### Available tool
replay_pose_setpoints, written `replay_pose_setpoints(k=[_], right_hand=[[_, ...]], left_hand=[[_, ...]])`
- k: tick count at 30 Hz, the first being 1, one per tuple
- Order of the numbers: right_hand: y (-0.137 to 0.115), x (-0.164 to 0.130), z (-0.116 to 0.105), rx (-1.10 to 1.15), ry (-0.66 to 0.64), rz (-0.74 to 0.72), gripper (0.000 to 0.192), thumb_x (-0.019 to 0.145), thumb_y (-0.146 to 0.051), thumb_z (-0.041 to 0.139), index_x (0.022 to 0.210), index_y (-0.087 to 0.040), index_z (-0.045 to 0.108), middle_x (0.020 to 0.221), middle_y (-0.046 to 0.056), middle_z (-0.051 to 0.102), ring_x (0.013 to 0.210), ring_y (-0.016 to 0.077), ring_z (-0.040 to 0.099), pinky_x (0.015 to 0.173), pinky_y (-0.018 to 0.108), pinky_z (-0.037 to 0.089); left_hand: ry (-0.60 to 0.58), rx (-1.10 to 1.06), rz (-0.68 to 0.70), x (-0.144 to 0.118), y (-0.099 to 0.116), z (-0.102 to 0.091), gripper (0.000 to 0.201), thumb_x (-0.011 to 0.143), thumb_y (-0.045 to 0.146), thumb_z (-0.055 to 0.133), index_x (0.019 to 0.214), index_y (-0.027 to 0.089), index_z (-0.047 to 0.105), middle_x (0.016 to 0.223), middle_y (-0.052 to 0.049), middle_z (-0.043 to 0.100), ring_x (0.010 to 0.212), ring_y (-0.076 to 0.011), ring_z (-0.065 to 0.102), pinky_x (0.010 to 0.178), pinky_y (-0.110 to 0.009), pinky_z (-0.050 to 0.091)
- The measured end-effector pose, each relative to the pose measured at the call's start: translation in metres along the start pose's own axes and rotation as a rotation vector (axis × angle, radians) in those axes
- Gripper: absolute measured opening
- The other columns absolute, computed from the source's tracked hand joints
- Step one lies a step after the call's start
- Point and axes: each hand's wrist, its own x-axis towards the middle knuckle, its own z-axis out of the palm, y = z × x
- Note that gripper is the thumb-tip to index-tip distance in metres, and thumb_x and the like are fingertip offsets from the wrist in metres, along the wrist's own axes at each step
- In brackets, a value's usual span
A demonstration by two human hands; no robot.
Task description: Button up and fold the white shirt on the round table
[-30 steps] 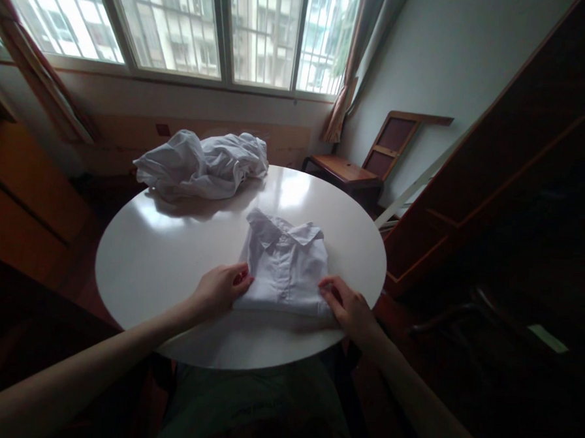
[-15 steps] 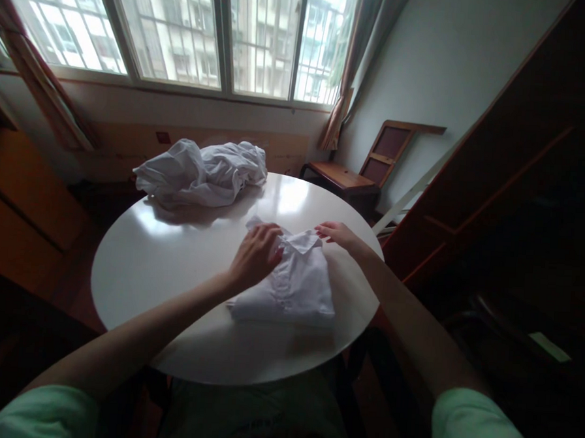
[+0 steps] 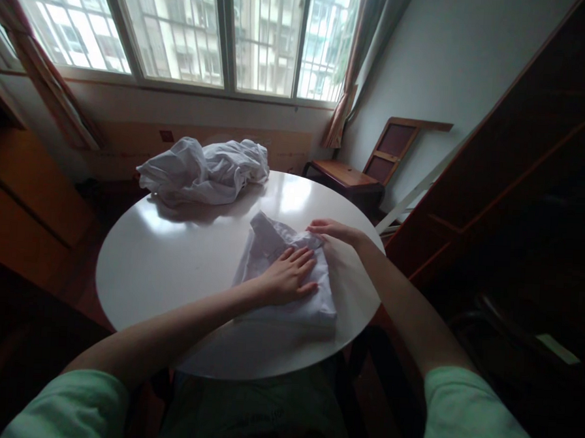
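A folded white shirt [image 3: 320,299] lies near the front of the round white table, its collar [image 3: 267,229] toward the window. Flat on the shirt's upper front rests my left hand [image 3: 292,276], fingers spread and holding nothing; it covers part of the button strip. My right hand [image 3: 335,230] is at the right end of the collar, with its fingers closed on the cloth there. The thumb of that hand is mostly hidden.
A crumpled heap of white cloth [image 3: 207,172] sits at the table's [image 3: 157,264] far left edge. Beyond the table stand a wooden chair [image 3: 346,175] and a barred window. A dark wooden panel [image 3: 495,184] rises on the right.
My left hand has moved from the collar's left side down and right, flattening onto the shirt front. My right hand has shifted slightly left along the collar. The collar's left end now shows.
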Motion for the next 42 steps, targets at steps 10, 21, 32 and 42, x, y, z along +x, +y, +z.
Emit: replay_pose_setpoints(k=[10,21,32,42], right_hand=[[0.005,0.034,-0.023,-0.172,-0.145,-0.044,0.033,0.063,-0.048,0.069,0.063,-0.015,0.063,0.053,-0.004,0.052,0.054,0.0099,0.042,0.054,0.026,0.031],[0.012,0.008,0.0,0.123,0.177,0.049,0.035,0.07,-0.05,0.067,0.073,-0.017,0.058,0.07,0.001,0.059,0.064,0.012,0.051,0.06,0.026,0.04],[0.03,-0.048,0.005,0.347,0.15,0.068,0.034,0.066,-0.033,0.075,0.097,-0.022,0.066,0.094,0.002,0.066,0.083,0.0143,0.06,0.074,0.027,0.047],[0.033,-0.044,0.013,0.306,0.295,0.063,0.04,0.065,-0.053,0.07,0.076,-0.015,0.064,0.064,-0.001,0.059,0.054,0.0094,0.047,0.052,0.024,0.036]], left_hand=[[0.095,0.078,0.089,0.0,0.001,-0.001,0.054,0.089,0.047,0.037,0.127,0.01,0.048,0.136,-0.016,0.047,0.13,-0.0271,0.036,0.109,-0.044,0.022],[0.205,-0.078,-0.057,0.045,-0.007,-0.005,0.023,0.091,0.025,0.04,0.098,0.015,0.059,0.108,-0.011,0.06,0.101,-0.0192,0.055,0.091,-0.032,0.043],[0.106,-0.528,-0.643,0.095,-0.033,-0.016,0.036,0.082,0.041,0.052,0.074,0.01,0.068,0.07,-0.011,0.065,0.067,-0.019,0.059,0.062,-0.027,0.041],[0.354,-0.582,-0.717,0.104,-0.039,0.006,0.029,0.088,0.033,0.044,0.085,0.013,0.065,0.089,-0.011,0.068,0.081,-0.02,0.06,0.07,-0.028,0.042]])
